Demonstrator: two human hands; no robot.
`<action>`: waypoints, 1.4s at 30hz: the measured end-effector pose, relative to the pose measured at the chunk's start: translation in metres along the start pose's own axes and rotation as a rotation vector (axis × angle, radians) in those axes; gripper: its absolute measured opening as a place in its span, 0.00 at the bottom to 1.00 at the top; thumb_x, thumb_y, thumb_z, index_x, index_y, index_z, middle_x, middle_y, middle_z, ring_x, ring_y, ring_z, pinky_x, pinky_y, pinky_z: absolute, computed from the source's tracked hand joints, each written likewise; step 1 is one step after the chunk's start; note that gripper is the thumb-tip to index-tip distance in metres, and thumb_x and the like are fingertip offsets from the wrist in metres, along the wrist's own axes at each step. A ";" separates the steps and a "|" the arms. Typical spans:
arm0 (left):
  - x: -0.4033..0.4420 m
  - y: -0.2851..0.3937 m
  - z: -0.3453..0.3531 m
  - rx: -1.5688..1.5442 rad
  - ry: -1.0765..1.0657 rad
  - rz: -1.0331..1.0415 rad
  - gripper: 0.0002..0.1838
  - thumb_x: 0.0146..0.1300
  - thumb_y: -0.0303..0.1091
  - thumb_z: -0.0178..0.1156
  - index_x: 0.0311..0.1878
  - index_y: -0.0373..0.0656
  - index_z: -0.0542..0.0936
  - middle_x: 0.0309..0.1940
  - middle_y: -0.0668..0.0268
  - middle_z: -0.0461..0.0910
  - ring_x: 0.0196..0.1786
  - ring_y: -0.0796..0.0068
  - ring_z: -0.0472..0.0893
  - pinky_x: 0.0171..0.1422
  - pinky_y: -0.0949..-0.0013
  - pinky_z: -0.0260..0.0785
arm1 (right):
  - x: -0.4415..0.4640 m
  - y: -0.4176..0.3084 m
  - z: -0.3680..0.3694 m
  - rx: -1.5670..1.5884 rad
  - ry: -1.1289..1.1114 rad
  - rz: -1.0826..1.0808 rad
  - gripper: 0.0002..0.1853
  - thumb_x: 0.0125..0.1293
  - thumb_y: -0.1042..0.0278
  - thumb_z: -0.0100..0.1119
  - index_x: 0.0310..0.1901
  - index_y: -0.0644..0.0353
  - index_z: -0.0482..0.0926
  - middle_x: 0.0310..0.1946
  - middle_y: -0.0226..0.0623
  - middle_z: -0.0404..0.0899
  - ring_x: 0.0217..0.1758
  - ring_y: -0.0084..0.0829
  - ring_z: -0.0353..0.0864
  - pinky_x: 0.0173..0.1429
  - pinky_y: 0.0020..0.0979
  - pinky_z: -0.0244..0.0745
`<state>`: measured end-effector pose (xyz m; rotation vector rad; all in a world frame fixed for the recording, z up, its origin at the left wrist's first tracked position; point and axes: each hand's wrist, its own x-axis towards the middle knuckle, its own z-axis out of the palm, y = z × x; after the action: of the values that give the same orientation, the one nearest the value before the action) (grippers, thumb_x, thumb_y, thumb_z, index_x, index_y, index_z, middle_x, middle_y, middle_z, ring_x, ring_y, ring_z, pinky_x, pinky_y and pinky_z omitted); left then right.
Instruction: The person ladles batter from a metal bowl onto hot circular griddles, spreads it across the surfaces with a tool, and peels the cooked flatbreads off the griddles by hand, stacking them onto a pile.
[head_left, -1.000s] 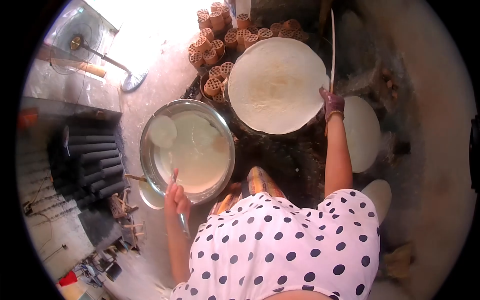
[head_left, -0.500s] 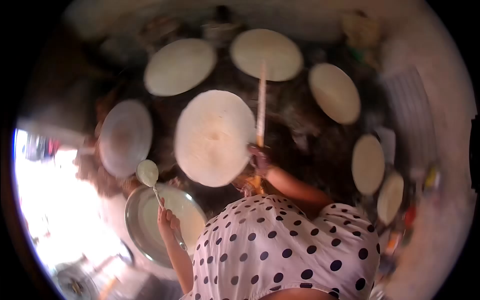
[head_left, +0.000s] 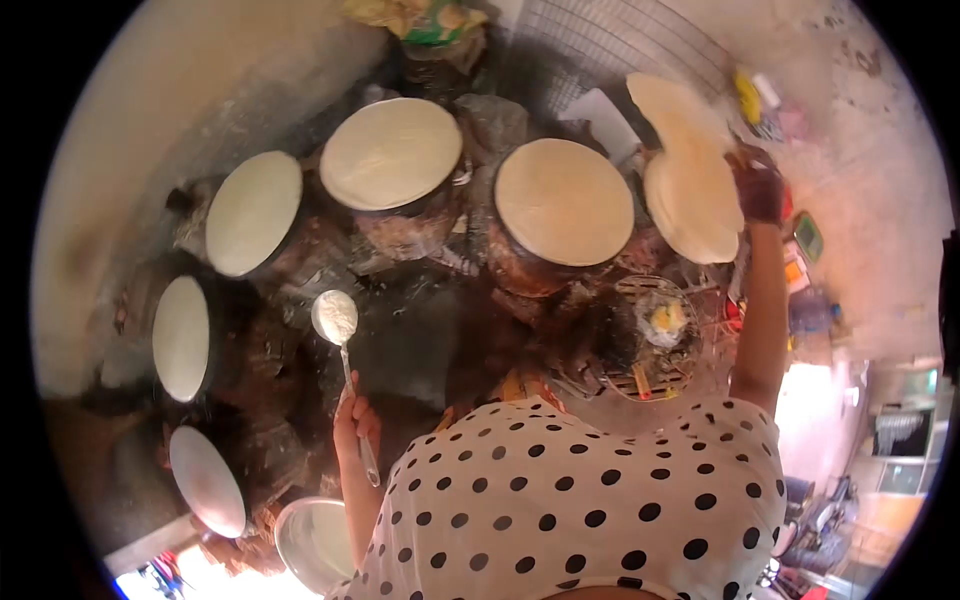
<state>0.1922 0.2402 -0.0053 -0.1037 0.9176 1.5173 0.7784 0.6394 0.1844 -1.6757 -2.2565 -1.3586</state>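
Note:
My left hand (head_left: 357, 425) is closed round the handle of a metal ladle (head_left: 335, 317), its bowl coated with pale batter and raised over the dark middle of the cooking area. To the right, my right hand (head_left: 758, 185), in a dark glove, is closed at the edge of a thin pale flatbread (head_left: 688, 120). The flatbread is blurred and uneven in outline, its lower part over the rightmost round surface. The wooden stick does not show now; the fingertips of the right hand are partly hidden.
Round griddles topped with pale sheets curve round me, among them a left one (head_left: 180, 340), a back one (head_left: 390, 155) and a right one (head_left: 565, 200). A greyish disc (head_left: 207, 480) and a batter basin (head_left: 315, 545) sit lower left. A wire rack (head_left: 625, 45) leans behind.
The view has turned right. My right hand has moved outward to the right, and the pale disc has gone from the middle to beside it. The left hand still holds the ladle upright.

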 end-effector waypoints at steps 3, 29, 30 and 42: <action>0.012 -0.044 0.050 0.020 0.001 -0.018 0.19 0.74 0.33 0.41 0.65 0.43 0.65 0.19 0.79 0.62 0.13 0.90 0.60 0.13 0.81 0.55 | -0.020 -0.013 0.061 -0.235 -0.262 0.098 0.09 0.62 0.62 0.50 0.40 0.48 0.79 0.35 0.33 0.81 0.31 0.36 0.82 0.34 0.35 0.78; -0.062 -0.103 -0.028 -0.691 0.088 0.313 0.20 0.73 0.30 0.39 0.66 0.38 0.64 0.18 0.78 0.61 0.14 0.89 0.60 0.18 0.80 0.52 | -0.145 -0.451 0.006 1.615 -0.573 0.081 0.17 0.69 0.63 0.52 0.58 0.55 0.75 0.34 0.44 0.82 0.36 0.32 0.82 0.39 0.36 0.77; -0.081 -0.105 -0.064 -0.863 0.044 0.392 0.20 0.73 0.30 0.40 0.66 0.38 0.64 0.18 0.78 0.61 0.14 0.88 0.60 0.19 0.80 0.51 | -0.138 -0.491 -0.047 1.818 -0.858 -0.078 0.16 0.69 0.63 0.52 0.56 0.55 0.75 0.31 0.36 0.81 0.29 0.26 0.79 0.32 0.31 0.75; -0.223 -0.194 -0.354 -0.442 0.874 0.629 0.12 0.71 0.33 0.45 0.54 0.45 0.71 0.18 0.76 0.64 0.15 0.83 0.63 0.20 0.76 0.57 | -0.256 -0.634 -0.392 1.261 -1.763 -1.117 0.19 0.69 0.65 0.46 0.61 0.46 0.72 0.23 0.30 0.73 0.17 0.24 0.72 0.19 0.29 0.69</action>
<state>0.2482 -0.1692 -0.2098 -0.9285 1.3468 2.3091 0.2120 0.1641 -0.0874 -0.7228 -3.0615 2.4619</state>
